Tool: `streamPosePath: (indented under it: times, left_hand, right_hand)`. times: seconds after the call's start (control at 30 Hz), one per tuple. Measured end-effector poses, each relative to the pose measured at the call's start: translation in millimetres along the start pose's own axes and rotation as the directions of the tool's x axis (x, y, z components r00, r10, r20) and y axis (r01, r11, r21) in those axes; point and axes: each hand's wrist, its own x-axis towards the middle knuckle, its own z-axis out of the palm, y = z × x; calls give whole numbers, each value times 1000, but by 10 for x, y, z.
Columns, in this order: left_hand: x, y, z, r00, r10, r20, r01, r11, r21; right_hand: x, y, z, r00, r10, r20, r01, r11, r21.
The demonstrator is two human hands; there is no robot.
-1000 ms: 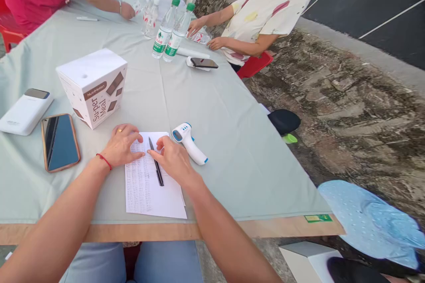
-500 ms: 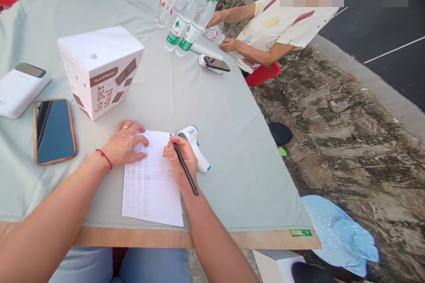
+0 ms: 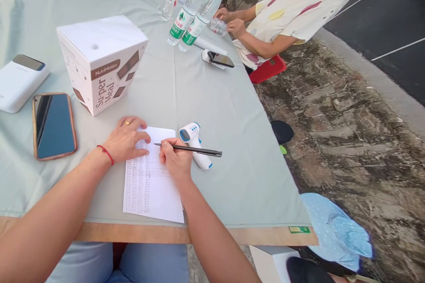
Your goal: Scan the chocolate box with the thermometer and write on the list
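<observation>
One paper (image 3: 166,199) lies by the near edge of the worktop (image 3: 245,185). The left hand (image 3: 128,141) rests at its far-left corner, fingers loosely spread; the fingers of the right hand (image 3: 177,157) pinch a pen (image 3: 209,151), tip over the paper's far half, contact unclear. Handwritten columns fill the left side; the right looks mostly blank, so writing seems partly done.

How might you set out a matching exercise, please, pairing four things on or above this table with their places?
1. black pen
2. written paper
3. white thermometer gun
4. brown-rimmed phone

A. partly covered by the left hand
B. beside the white power bank
C. gripped in the right hand
D. on the cloth, right of the paper

Pairs: 1-C, 2-A, 3-D, 4-B.
</observation>
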Motion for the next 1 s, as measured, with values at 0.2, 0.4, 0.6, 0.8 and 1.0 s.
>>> streamPosePath:
  times: [0.2, 0.4, 0.6, 0.8, 1.0]
  left_hand:
    - [2, -6, 19, 1000, 2, -1, -2, 1000, 4]
    - [1, -20, 33, 1000, 12, -9, -12, 1000, 6]
    - [0, -16, 28, 1000, 13, -9, -13, 1000, 5]
    - [5, -18, 42, 1000, 13, -23, -13, 1000, 5]
    - [1, -9, 28, 1000, 18, -18, -18, 1000, 1]
  right_hand:
    - [8, -19, -2, 997, -57, -42, 51, 988, -145]
    - [-20, -17, 56, 986, -135, -99, 106, 962, -253]
    - [-38, -2, 53, 983, -178, -41, 159, 945, -287]
    - [-38, 2, 64, 984, -177, -22, 164, 945, -285]
    - [-39, -32, 68, 986, -168, 7, 163, 941, -297]
